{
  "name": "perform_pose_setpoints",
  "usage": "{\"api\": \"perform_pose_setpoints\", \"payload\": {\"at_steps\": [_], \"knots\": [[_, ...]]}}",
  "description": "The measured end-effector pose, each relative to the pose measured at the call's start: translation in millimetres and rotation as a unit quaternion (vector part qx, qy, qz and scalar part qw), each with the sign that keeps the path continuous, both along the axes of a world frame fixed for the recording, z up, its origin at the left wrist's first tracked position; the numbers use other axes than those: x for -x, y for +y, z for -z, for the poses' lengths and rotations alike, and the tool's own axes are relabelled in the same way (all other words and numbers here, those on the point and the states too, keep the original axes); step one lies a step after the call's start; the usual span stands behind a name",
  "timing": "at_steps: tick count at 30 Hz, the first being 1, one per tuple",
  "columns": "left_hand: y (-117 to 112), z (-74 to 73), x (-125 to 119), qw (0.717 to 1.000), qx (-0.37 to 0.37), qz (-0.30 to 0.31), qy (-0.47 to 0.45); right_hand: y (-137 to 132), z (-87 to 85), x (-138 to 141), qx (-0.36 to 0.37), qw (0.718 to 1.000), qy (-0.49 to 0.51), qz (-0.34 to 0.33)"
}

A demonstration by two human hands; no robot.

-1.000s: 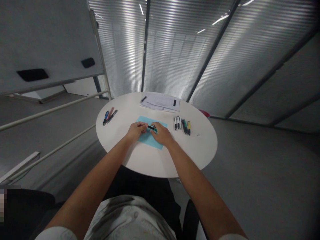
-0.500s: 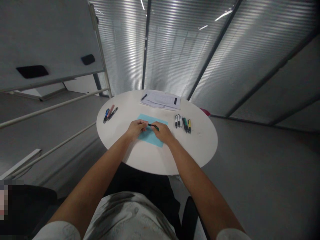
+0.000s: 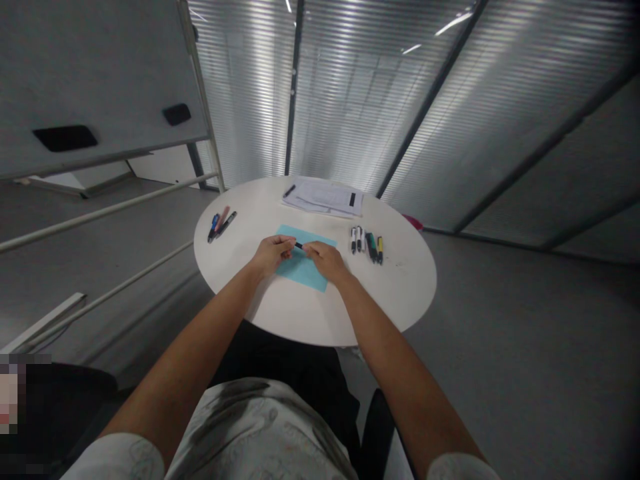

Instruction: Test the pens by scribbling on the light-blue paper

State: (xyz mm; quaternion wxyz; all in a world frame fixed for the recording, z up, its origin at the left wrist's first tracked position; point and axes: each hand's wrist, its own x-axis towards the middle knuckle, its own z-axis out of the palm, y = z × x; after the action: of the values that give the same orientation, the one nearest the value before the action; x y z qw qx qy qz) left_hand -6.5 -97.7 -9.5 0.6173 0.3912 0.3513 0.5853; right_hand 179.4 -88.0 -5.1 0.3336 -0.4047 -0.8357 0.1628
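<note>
Forearms (image 3: 223, 307) reach from the bottom of the frame to the middle, over the near part of a white table (image 3: 300, 323). At the centre, left hand (image 3: 273, 255) pinches one end of a dark marker (image 3: 299, 245), and right hand (image 3: 327, 259) has its fingers closed around the other end, so the marker lies between both hands, over the blue sheet (image 3: 306, 273). I judge this handling to be in the middle: the marker is taken up, but not yet laid down. The view is small here, so I cannot tell whether its cap is on or off. On the uncovered part of the sheet I see no marks. Right of centre, white markers (image 3: 359, 239), a green marker (image 3: 371, 247) and a yellow marker (image 3: 380, 251) lie untouched; likewise the pens (image 3: 215, 222) at left. Farther, at upper centre, rest white papers (image 3: 327, 195).
</note>
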Motion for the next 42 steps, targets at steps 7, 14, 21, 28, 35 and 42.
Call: {"api": "perform_pose_setpoints", "payload": {"at_steps": [7,14,21,28,35,42], "knots": [[-1,-0.9,-2,1.0,-0.007,-0.005,0.008,2,5.9,0,-0.007,0.999,0.039,0.029],[-3,-4.2,1,1.0,0.0,0.008,-0.004,1,3.2,6,-0.004,0.997,0.068,0.029],[-3,-6.5,-1,1.0,-0.005,0.001,0.003,0,-1.5,7,-0.037,0.997,0.064,-0.007],[-5,-9.3,0,1.0,0.005,0.009,-0.007,1,-2.8,5,-0.031,0.997,0.069,0.001],[-4,-11.4,4,0.998,0.032,-0.002,-0.052,1,-1.8,5,-0.041,0.997,0.067,0.017],[0,-11.5,8,0.996,0.046,-0.012,-0.079,4,0.1,1,-0.047,0.996,0.064,0.027]]}}
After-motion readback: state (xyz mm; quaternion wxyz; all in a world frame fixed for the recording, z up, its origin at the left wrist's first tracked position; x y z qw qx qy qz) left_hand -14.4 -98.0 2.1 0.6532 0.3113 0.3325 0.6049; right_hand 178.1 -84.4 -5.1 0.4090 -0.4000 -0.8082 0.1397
